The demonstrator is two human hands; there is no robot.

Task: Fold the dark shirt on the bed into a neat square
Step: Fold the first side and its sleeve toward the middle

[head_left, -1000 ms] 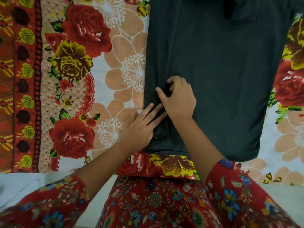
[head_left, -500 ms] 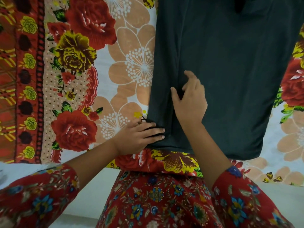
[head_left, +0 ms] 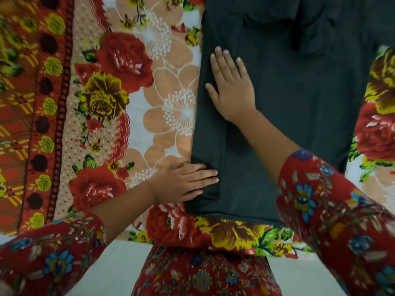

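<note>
Dark shirt (head_left: 299, 129) lies lengthwise away from the person, hem nearest.

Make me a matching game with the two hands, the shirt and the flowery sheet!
1 left hand
2 right hand
3 dark shirt
4 bedsheet

a covered in big flowers
b flat on the shirt's near left corner
c plain, lying under both hands
d flat farther up the shirt's left side

Pairs: 1-b, 2-d, 3-c, 4-a
</note>
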